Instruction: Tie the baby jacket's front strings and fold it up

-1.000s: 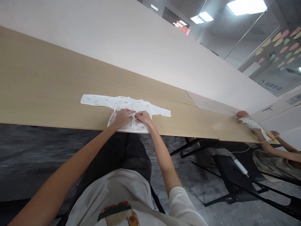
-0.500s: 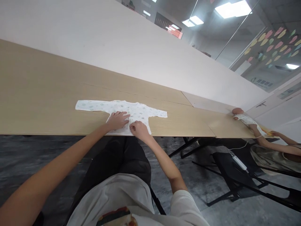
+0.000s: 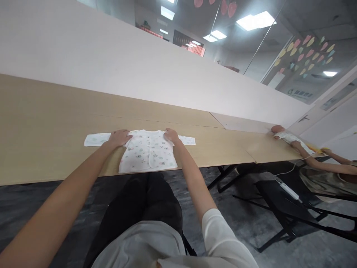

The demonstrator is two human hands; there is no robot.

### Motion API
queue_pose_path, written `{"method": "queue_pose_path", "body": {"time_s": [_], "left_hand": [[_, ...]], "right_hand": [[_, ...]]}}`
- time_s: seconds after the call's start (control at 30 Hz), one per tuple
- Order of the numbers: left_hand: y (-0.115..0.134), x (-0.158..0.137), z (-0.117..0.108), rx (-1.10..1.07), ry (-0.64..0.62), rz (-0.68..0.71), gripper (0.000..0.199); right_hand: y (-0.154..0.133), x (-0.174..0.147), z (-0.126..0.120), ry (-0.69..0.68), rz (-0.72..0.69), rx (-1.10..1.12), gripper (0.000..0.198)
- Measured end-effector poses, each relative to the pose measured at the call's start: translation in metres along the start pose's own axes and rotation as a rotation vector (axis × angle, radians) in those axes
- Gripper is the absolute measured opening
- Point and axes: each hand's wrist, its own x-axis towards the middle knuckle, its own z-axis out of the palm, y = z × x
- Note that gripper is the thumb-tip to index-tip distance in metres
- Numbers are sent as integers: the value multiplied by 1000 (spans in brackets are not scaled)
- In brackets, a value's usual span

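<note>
A white baby shirt (image 3: 147, 152) with a small printed pattern lies front side up on the table, its sleeves stretched out to both sides. Its hem lies along the table's front edge. My left hand (image 3: 119, 138) rests open over the shoulder and upper sleeve on the left. At the opposite shoulder my right hand (image 3: 171, 135) lies on the cloth, fingers extended and nothing visibly gripped. Both hands cover the places where the sleeves join the body.
The long wooden table (image 3: 55, 108) runs along a white partition (image 3: 111, 63). Far right, a doll (image 3: 288, 137) lies on the table by another person's arms (image 3: 320, 165). A black folding chair (image 3: 281, 201) with a white power strip (image 3: 290, 191) stands below.
Both hands have moved from the shirt's lower front up and outward to its shoulders. The shirt's front now shows uncovered. The camera view has shifted slightly.
</note>
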Motion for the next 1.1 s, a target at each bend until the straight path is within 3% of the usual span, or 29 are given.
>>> {"method": "queue_pose_path", "body": {"time_s": [0.2, 0.33, 0.47, 0.67, 0.77, 0.87, 0.97, 1.03, 1.1], "left_hand": [[-16, 3, -7, -37, 15, 54, 41], [-24, 0, -19, -79, -76, 178, 50], [-25, -5, -35, -75, -110, 175, 50], [-11, 1, -92, 61, 80, 56, 53], [-1, 10, -132, 113, 158, -54, 56], [3, 13, -158, 114, 367, -76, 53], [0, 4, -158, 155, 554, 23, 50], [-6, -6, -145, 215, 510, 114, 44], [-15, -18, -125, 280, 380, 208, 35]], "right_hand": [[10, -1, 24, 43, -9, -153, 37], [20, -6, 15, -9, 47, -208, 42], [27, -15, -2, -67, -2, -172, 34], [13, -10, -42, 51, -115, -251, 37], [-9, 8, -79, 214, -127, -331, 40], [-27, 25, -113, 420, -181, -407, 41], [-27, 30, -126, 520, -244, -487, 45], [-14, 24, -119, 477, -309, -561, 47], [5, 10, -100, 349, -418, -643, 46]]}}
